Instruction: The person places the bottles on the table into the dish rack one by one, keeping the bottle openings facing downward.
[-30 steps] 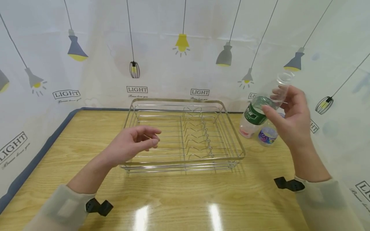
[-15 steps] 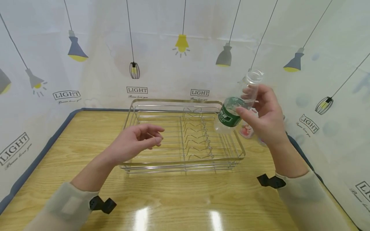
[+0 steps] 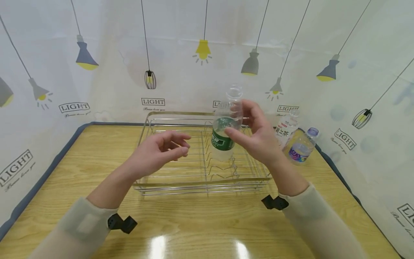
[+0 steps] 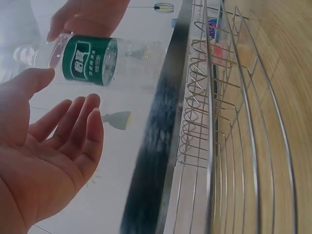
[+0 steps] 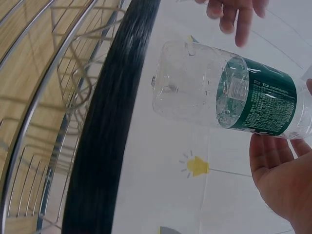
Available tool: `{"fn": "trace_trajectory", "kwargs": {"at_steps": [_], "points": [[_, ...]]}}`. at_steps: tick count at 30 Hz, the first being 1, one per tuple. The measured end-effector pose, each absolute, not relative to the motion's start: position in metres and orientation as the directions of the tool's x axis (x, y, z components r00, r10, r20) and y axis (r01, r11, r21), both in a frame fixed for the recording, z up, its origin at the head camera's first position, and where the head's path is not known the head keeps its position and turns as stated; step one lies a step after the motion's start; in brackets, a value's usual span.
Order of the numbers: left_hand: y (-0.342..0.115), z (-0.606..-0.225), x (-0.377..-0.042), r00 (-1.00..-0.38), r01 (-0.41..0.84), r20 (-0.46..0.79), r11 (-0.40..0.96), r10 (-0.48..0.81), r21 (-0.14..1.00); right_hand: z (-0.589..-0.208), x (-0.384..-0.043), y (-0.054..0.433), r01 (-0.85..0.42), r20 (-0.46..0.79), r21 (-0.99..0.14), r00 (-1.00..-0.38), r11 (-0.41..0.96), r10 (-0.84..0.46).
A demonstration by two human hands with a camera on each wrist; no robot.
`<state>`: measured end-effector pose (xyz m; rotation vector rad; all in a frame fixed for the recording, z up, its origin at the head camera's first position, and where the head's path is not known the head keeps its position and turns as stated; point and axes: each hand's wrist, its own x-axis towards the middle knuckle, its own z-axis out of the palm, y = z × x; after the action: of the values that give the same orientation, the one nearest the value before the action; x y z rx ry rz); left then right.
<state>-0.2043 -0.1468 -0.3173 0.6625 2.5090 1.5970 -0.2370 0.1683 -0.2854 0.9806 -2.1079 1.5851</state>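
My right hand (image 3: pixel 258 133) grips a clear plastic bottle (image 3: pixel 223 140) by its upper part, thumb in front and fingers behind. The bottle has a green label, an uncapped mouth, and leans slightly as it hangs above the wire dish rack (image 3: pixel 174 184). In the right wrist view, the base of the bottle (image 5: pixel 180 83) points toward the rack. My left hand (image 3: pixel 161 151) is over the rack's left half, fingers loosely bent and holding nothing. The left wrist view shows its fingers (image 4: pixel 73 122) apart from the bottle, with the palm turned toward it.
Right of the rack stand two more bottles: one with a white label (image 3: pixel 284 131) and a shorter one with a purple label (image 3: pixel 300 147). The wooden table (image 3: pixel 194 223) meets a printed curtain (image 3: pixel 181 64) along its back and sides.
My right hand has carried the green-label bottle leftward, from beside the other two bottles to over the rack, and it is more upright. My left hand has shifted slightly right.
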Motion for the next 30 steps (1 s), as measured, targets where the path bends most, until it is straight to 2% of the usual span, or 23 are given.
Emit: {"fn": "trace_trajectory", "kwargs": {"at_steps": [9, 20, 24, 30], "points": [[-0.137, -0.303, -0.204, -0.885, 0.377, 0.253, 0.28, 0.392, 0.883, -0.286, -0.235, 0.142, -0.724, 0.635, -0.671, -0.672, 0.159, -0.38], [-0.13, -0.3, -0.207, -0.865, 0.39, 0.302, 0.157, 0.401, 0.908, -0.285, -0.236, 0.133, -0.816, 0.686, -0.532, -0.573, 0.227, -0.449], [-0.128, -0.3, -0.207, -0.869, 0.376, 0.299, 0.135, 0.393, 0.917, -0.286, -0.235, 0.133, -0.821, 0.675, -0.511, -0.567, 0.256, -0.473], [-0.122, -0.3, -0.209, -0.875, 0.36, 0.291, 0.117, 0.387, 0.926, -0.288, -0.232, 0.131, -0.797, 0.624, -0.539, -0.596, 0.272, -0.505]]}}
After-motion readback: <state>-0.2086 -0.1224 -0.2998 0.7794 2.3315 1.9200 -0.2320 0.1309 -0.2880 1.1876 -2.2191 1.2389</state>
